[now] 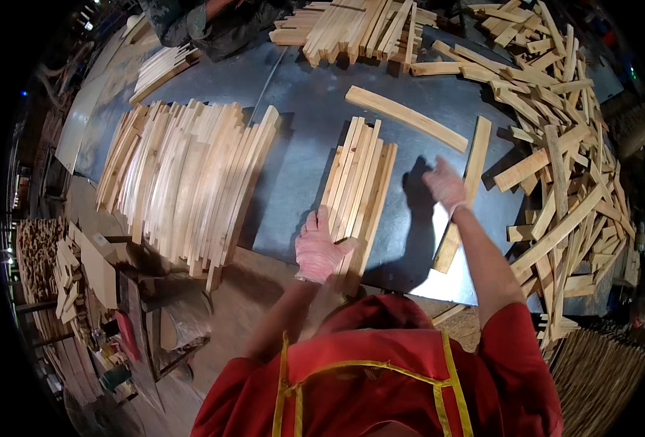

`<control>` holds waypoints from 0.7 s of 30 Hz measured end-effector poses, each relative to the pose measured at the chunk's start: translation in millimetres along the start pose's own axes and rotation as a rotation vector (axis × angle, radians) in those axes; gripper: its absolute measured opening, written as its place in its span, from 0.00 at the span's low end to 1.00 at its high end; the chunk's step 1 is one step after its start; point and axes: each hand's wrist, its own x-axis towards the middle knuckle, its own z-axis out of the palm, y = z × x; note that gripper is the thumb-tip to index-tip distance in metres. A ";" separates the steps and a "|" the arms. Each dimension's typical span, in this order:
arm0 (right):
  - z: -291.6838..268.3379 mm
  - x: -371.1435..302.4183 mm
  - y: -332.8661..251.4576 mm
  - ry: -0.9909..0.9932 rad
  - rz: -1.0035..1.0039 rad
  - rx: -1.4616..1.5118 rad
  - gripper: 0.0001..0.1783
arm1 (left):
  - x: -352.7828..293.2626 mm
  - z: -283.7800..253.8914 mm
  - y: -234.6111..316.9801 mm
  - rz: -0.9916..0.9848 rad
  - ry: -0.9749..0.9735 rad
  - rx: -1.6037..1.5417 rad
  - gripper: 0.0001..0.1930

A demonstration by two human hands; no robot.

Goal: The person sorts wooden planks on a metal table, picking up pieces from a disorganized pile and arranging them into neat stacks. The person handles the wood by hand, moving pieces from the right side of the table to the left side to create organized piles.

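Head view: left hand [317, 251] lies flat, fingers spread, on the near end of the small slat bundle [357, 191] on the dark table [301, 131]; right hand [445, 184] is open, empty, over the single slat [464, 191] just right of the bundle. Best to square the bundle ends first, then lay that slat flush along its right edge.

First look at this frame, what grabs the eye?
Pale wooden slats everywhere on a dark table: a big fanned stack on the left and a tangled heap along the right edge. At the center, the left hand rests on the near end of a small neat bundle of slats, while the right hand reaches over a single slat. The person's red top with yellow trim fills the bottom.
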 end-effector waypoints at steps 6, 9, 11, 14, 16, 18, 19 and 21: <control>-65.3 57.2 -4.5 0.176 -0.087 -0.388 0.48 | 4.0 11.0 -3.0 0.038 0.047 0.057 0.60; -54.6 82.7 18.5 0.116 -0.158 -0.417 0.45 | 4.0 26.4 -21.2 0.109 0.100 -0.012 0.62; -76.8 93.0 13.3 -0.078 -0.147 -0.306 0.44 | 8.1 31.2 -21.8 0.103 0.118 -0.004 0.63; -71.8 58.8 29.7 -0.215 -0.076 0.319 0.43 | 10.0 22.5 -10.2 0.098 0.093 -0.055 0.63; -67.1 8.7 37.2 -0.315 -0.025 0.798 0.43 | 4.0 18.2 -4.5 0.058 0.079 -0.050 0.59; -62.3 -60.9 28.8 -0.349 -0.014 1.035 0.44 | 3.4 17.2 -5.1 0.083 0.096 -0.048 0.58; -54.3 -89.8 21.5 -0.346 -0.022 1.083 0.45 | 2.0 15.9 -5.7 0.094 0.104 -0.041 0.57; -27.6 -129.9 7.1 -0.382 0.041 1.290 0.49 | 5.7 0.4 -1.2 0.173 0.138 -0.001 0.55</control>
